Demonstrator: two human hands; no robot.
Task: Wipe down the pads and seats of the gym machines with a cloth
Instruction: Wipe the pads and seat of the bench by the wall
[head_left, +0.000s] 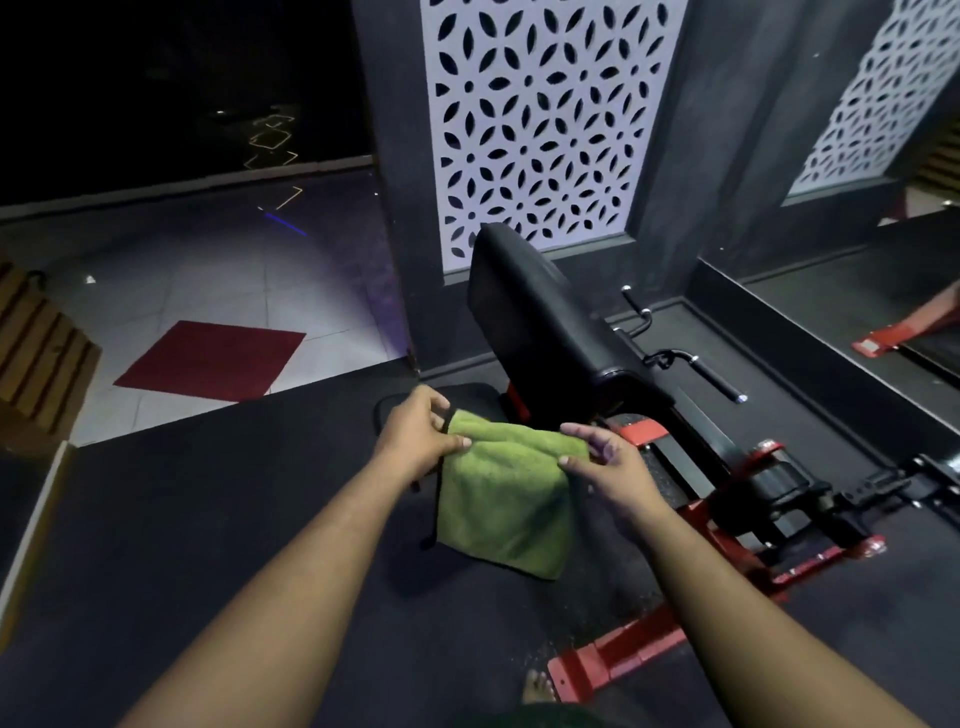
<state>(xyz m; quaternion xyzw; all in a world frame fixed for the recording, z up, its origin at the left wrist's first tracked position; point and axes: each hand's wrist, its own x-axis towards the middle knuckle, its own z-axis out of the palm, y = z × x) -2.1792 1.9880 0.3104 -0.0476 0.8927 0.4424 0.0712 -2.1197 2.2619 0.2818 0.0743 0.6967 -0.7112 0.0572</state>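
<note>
Green cloth held up in front of the machine pad

Both hands pinch the top edge of a folded green cloth (506, 493), the left hand (418, 439) at its left corner, the right hand (610, 467) at its right corner. The cloth hangs freely above the dark floor (234, 519), near the black pad (540, 322) of a red-framed machine (639, 649)
</note>
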